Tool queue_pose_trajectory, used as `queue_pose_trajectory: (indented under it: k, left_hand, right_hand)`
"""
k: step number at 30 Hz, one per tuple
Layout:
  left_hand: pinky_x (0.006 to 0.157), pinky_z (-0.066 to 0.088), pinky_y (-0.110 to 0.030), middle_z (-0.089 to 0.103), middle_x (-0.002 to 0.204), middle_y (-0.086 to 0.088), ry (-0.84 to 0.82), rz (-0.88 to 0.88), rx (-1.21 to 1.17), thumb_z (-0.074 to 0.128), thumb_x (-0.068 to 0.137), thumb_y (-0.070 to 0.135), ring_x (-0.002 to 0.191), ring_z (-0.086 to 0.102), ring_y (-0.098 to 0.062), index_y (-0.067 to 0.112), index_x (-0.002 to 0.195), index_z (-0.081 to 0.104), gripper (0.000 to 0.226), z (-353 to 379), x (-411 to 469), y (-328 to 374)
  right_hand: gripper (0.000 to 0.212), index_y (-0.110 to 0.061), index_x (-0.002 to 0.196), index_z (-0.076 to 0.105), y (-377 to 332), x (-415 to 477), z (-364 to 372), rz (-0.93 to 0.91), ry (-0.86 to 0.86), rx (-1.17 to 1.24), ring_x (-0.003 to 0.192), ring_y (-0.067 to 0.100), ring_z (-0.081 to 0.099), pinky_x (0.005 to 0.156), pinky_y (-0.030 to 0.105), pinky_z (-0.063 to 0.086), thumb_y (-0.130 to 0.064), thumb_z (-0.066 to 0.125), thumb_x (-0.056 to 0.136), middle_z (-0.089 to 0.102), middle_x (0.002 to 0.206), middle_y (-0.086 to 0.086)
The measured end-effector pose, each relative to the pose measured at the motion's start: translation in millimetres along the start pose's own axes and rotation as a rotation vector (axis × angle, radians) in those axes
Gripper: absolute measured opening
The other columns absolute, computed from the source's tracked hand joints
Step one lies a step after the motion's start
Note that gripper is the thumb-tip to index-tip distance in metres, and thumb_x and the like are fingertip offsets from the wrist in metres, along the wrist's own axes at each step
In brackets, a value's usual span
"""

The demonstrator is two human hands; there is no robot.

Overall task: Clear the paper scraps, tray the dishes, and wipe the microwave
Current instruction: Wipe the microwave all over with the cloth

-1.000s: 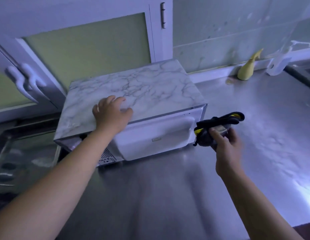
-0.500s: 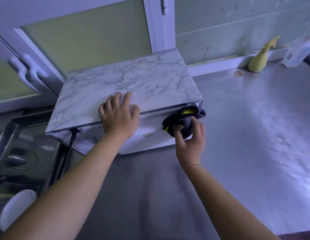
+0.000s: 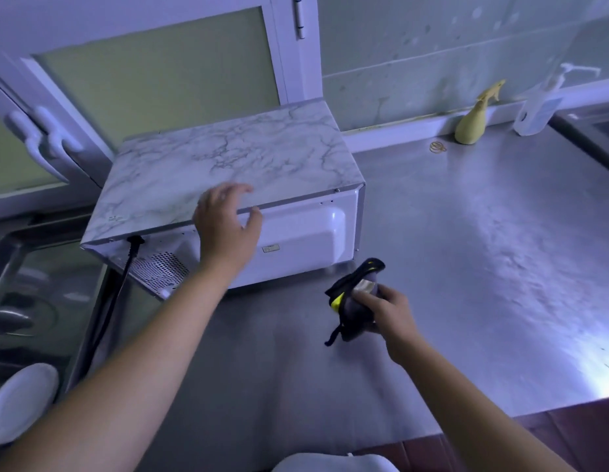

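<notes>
Nearest the person, in front of the microwave, the right hand holds a dark cloth with yellow bits. The fingers are curled tight around it, so the cloth is bunched into a ball — that makes a good pad for rubbing. The hand and cloth hang just above the metal counter, near the microwave's right bottom corner but not touching it. I think the wiping step is the one going on.

A little farther in, the left hand sits at the top edge of the microwave's back. Its fingers are spread wide and hold nothing. It looks like it is there to keep the box from sliding when the cloth pushes.

The microwave is turned with its back to the person — you can see the vent holes and the black cord. That way the back can be cleaned. It stands at the left end of the counter.

Far behind the microwave on the right, by the wall, stand a yellow spray bottle and a clear pump bottle.
</notes>
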State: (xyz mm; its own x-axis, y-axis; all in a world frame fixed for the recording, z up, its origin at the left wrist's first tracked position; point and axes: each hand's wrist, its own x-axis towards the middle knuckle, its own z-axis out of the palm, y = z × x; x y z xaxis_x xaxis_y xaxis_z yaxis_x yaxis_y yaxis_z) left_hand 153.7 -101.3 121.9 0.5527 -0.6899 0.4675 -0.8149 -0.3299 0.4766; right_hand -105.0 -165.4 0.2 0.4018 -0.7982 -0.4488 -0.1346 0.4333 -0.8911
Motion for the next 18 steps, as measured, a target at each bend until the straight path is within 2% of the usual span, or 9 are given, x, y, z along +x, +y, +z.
queue_pose_trajectory:
  k: [1, 2, 3, 5, 7, 9, 12, 14, 18]
  left_hand:
    - [0.101, 0.043, -0.038, 0.067, 0.117, 0.002, -0.017, 0.025, -0.114, 0.060, 0.084, 0.018, 0.117, 0.057, -0.019, 0.013, 0.110, 0.070, 0.029, 5, -26, 10]
    - [0.098, 0.046, -0.031, 0.066, 0.111, 0.013, -0.131, -0.016, -0.236, 0.061, 0.084, 0.019, 0.111, 0.058, -0.006, 0.019, 0.105, 0.070, 0.023, 13, -55, 21]
    - [0.094, 0.044, -0.017, 0.064, 0.109, 0.024, -0.301, -0.098, -0.336, 0.063, 0.087, 0.022, 0.108, 0.056, 0.006, 0.027, 0.103, 0.069, 0.018, 21, -83, 31]
    - [0.087, 0.035, 0.000, 0.061, 0.110, 0.030, -0.607, -0.249, -0.468, 0.070, 0.088, 0.029, 0.110, 0.053, 0.011, 0.039, 0.104, 0.066, 0.019, 41, -131, 50]
    - [0.088, 0.038, -0.007, 0.062, 0.115, 0.025, -0.747, -0.406, -0.585, 0.074, 0.086, 0.035, 0.115, 0.055, 0.003, 0.039, 0.112, 0.064, 0.028, 58, -163, 61]
    - [0.089, 0.045, -0.021, 0.066, 0.119, 0.010, -0.843, -0.648, -0.788, 0.078, 0.078, 0.041, 0.113, 0.061, -0.008, 0.033, 0.123, 0.059, 0.049, 68, -180, 70]
    - [0.095, 0.053, -0.041, 0.071, 0.119, -0.009, -0.979, -0.939, -1.099, 0.081, 0.071, 0.035, 0.108, 0.069, -0.027, 0.021, 0.128, 0.058, 0.063, 74, -192, 74]
    - [0.087, 0.057, -0.045, 0.071, 0.117, -0.014, -0.972, -0.994, -1.168, 0.082, 0.074, 0.026, 0.106, 0.070, -0.032, 0.013, 0.127, 0.060, 0.059, 77, -196, 74]
    - [0.078, 0.060, -0.043, 0.073, 0.109, -0.017, -0.822, -1.096, -1.202, 0.073, 0.084, 0.007, 0.096, 0.071, -0.030, 0.005, 0.121, 0.062, 0.039, 82, -201, 71]
  right_hand:
    - [0.020, -0.005, 0.098, 0.067, -2, -8, -11, 0.072, -0.052, 0.060, 0.077, 0.026, 0.069, 0.072, 0.043, 0.059, -0.021, 0.070, 0.087, 0.070, 0.090, 0.018]
    - [0.020, -0.006, 0.101, 0.065, -3, -15, -22, 0.136, -0.103, 0.109, 0.078, 0.027, 0.069, 0.074, 0.046, 0.060, -0.023, 0.066, 0.092, 0.069, 0.092, 0.019]
    - [0.021, -0.007, 0.103, 0.062, -4, -22, -32, 0.188, -0.145, 0.148, 0.079, 0.029, 0.069, 0.074, 0.046, 0.060, -0.026, 0.062, 0.095, 0.067, 0.094, 0.019]
    - [0.031, -0.005, 0.112, 0.062, -3, -34, -48, 0.244, -0.176, 0.186, 0.087, 0.032, 0.067, 0.076, 0.046, 0.059, -0.031, 0.057, 0.096, 0.066, 0.101, 0.021]
    - [0.038, -0.003, 0.108, 0.071, -2, -43, -59, 0.273, -0.166, 0.229, 0.091, 0.034, 0.066, 0.080, 0.046, 0.059, -0.035, 0.059, 0.092, 0.066, 0.103, 0.022]
    - [0.036, -0.007, 0.096, 0.076, 1, -51, -68, 0.296, -0.189, 0.309, 0.087, 0.033, 0.066, 0.082, 0.045, 0.056, -0.038, 0.061, 0.084, 0.067, 0.100, 0.019]
    - [0.046, -0.006, 0.112, 0.072, 14, -58, -79, 0.335, -0.289, 0.461, 0.093, 0.036, 0.065, 0.092, 0.050, 0.049, -0.042, 0.054, 0.090, 0.067, 0.108, 0.020]
    - [0.044, -0.004, 0.117, 0.068, 21, -63, -82, 0.322, -0.361, 0.513, 0.093, 0.037, 0.063, 0.093, 0.051, 0.047, -0.035, 0.056, 0.088, 0.065, 0.108, 0.020]
    - [0.038, 0.000, 0.114, 0.066, 32, -73, -87, 0.265, -0.431, 0.436, 0.094, 0.037, 0.065, 0.092, 0.055, 0.052, -0.004, 0.062, 0.076, 0.065, 0.108, 0.021]
